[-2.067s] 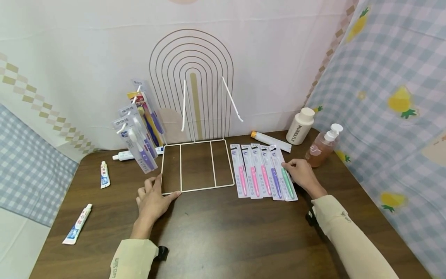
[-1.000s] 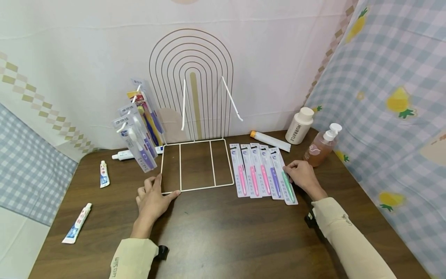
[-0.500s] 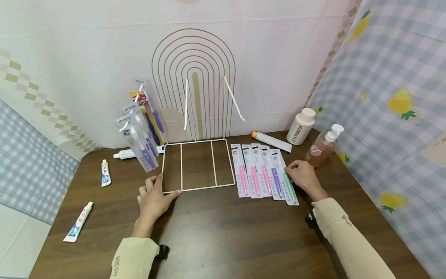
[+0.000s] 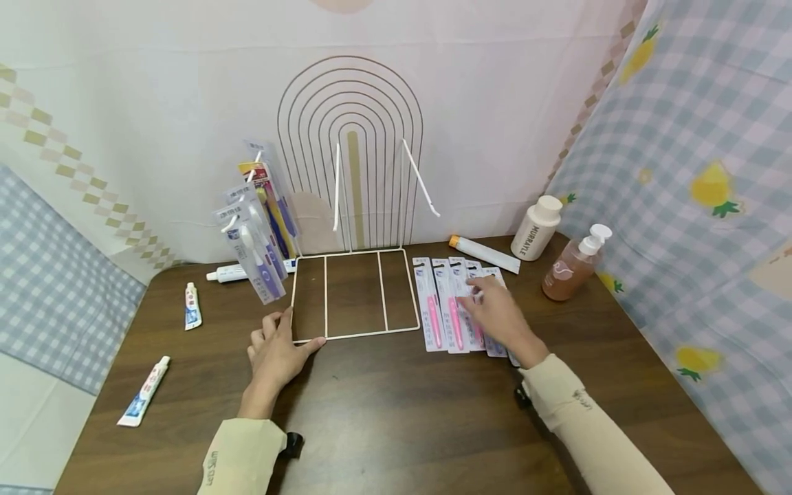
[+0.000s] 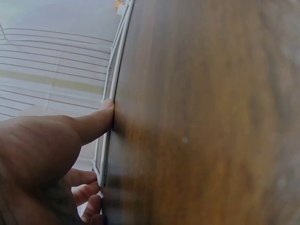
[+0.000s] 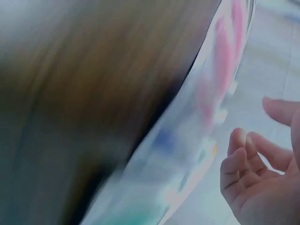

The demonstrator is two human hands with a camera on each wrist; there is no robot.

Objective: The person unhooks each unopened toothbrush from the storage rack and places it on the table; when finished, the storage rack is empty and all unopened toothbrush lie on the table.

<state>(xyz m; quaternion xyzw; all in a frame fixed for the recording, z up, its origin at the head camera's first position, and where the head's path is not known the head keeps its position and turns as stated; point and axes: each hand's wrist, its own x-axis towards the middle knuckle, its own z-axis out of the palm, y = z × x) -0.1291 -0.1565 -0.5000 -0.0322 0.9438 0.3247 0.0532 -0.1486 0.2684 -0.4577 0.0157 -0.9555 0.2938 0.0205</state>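
My left hand [image 4: 277, 357] holds the front left corner of a white wire rack [image 4: 371, 334]; in the left wrist view the thumb [image 5: 96, 123] lies on the front wire, with curled fingers by the corner. Over a row of packaged toothbrushes [image 4: 456, 320] hovers my right hand [image 4: 500, 317], fingers loosely bent and nothing in them. It hides parts of the row's right end. Pink handles [image 6: 225, 51] show blurred in the right wrist view. Packaged purple-handled toothbrushes [image 4: 267, 278] hang on the rack's left hooks.
Toothpaste tubes lie at left, one small tube [image 4: 193, 306] and a larger tube [image 4: 144, 392]. Another tube [image 4: 230, 273] lies behind the hung packs. An orange-capped tube [image 4: 485, 253], a white bottle [image 4: 535, 230] and a pump bottle [image 4: 568, 271] stand or lie at back right.
My right hand has let go of the green toothbrush pack at the row's right end and moved left over the row. That pack was earlier shifted slightly downward. The left hand stays put.
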